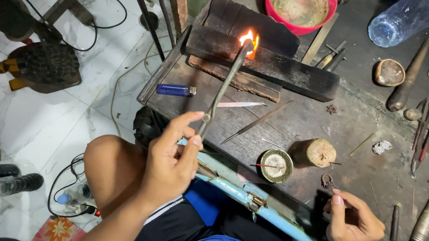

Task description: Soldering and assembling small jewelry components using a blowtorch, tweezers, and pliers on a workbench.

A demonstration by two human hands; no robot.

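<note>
Heating step: my left hand [171, 159] pinches long tweezers [222, 91], tips in the flame [249, 40] over the charred block [265, 64] on the table [302, 120]; right hand [354, 225] half-curled, perhaps pinching something tiny; next wants steady holding.

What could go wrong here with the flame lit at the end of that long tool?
The left hand holds the torch with its flame burning right against the charred wooden block, which could catch or smoulder. A blue lighter lies on the bench nearby; a swing of the flame might heat it. The right hand pinches something small at the bench edge, where it could drop.
</note>
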